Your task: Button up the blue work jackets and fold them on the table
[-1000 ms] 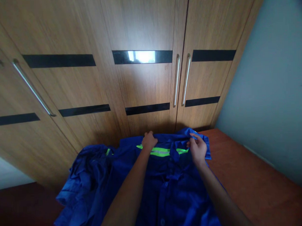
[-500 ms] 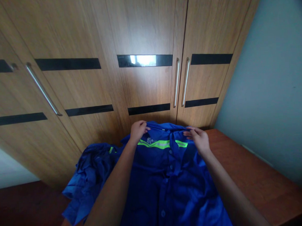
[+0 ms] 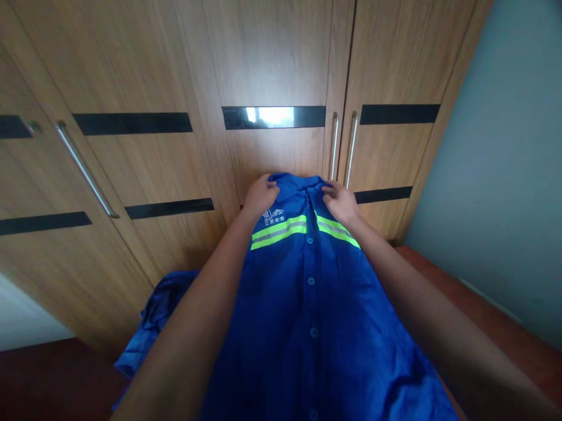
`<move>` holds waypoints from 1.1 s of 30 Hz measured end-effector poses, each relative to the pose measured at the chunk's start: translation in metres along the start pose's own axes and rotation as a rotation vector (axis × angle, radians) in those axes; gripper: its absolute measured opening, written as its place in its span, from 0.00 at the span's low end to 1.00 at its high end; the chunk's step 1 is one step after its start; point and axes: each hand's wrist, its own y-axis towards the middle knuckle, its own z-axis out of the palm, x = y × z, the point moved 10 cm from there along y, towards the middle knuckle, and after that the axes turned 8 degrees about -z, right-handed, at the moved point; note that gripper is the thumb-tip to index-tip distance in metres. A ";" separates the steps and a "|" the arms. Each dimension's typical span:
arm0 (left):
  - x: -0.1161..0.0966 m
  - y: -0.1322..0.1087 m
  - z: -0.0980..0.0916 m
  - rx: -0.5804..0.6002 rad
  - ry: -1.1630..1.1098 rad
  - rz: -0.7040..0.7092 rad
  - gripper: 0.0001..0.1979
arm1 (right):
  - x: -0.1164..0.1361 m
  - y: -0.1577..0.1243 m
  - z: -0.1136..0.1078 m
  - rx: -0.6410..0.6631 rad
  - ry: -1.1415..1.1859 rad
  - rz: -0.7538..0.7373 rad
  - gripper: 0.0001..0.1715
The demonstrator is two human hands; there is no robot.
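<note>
A blue shirt [image 3: 285,297] with a button front, a white printed logo and yellow-green reflective bands hangs stretched between both hands, its collar end lifted against the wardrobe. My left hand [image 3: 262,197] pinches the cloth at the left of the collar. At the collar's right side, my right hand [image 3: 341,201] is closed on the same shirt. The lower part of the shirt runs down past the bottom of the view. More crumpled blue cloth [image 3: 159,306] lies at the left, partly behind my left forearm.
A wooden wardrobe [image 3: 153,55] with metal handles and dark strips stands directly ahead. The reddish-brown surface [image 3: 496,344] shows at the right, beside a pale wall [image 3: 507,163]. Dark red floor [image 3: 41,388] is at the lower left.
Both hands have risen with the collar end and come a little closer together. The shirt front is now smoother and its reflective bands show more fully.
</note>
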 end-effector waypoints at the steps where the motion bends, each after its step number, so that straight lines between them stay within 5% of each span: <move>1: 0.011 -0.006 0.019 0.066 0.066 -0.024 0.27 | -0.011 -0.003 0.022 0.098 -0.086 0.009 0.33; 4: 0.044 -0.047 0.074 0.254 0.205 -0.064 0.31 | -0.045 -0.037 0.082 0.333 -0.195 0.010 0.41; 7: 0.073 -0.113 0.117 0.401 0.324 -0.092 0.20 | -0.079 -0.087 0.122 0.470 -0.221 0.035 0.43; 13: 0.107 -0.232 0.168 0.613 0.461 -0.151 0.15 | -0.116 -0.152 0.161 0.606 -0.285 0.019 0.44; 17: 0.119 -0.268 0.181 0.671 0.512 -0.199 0.21 | -0.113 -0.175 0.183 0.665 -0.337 -0.028 0.35; 23: 0.128 -0.289 0.188 0.692 0.483 -0.232 0.28 | -0.105 -0.202 0.202 0.711 -0.424 -0.043 0.28; 28: 0.147 -0.310 0.184 0.705 0.110 -0.387 0.34 | -0.084 -0.218 0.189 0.663 -0.480 -0.001 0.29; 33: 0.171 -0.326 0.184 0.700 -0.150 -0.574 0.24 | -0.045 -0.276 0.166 0.658 -0.467 -0.014 0.29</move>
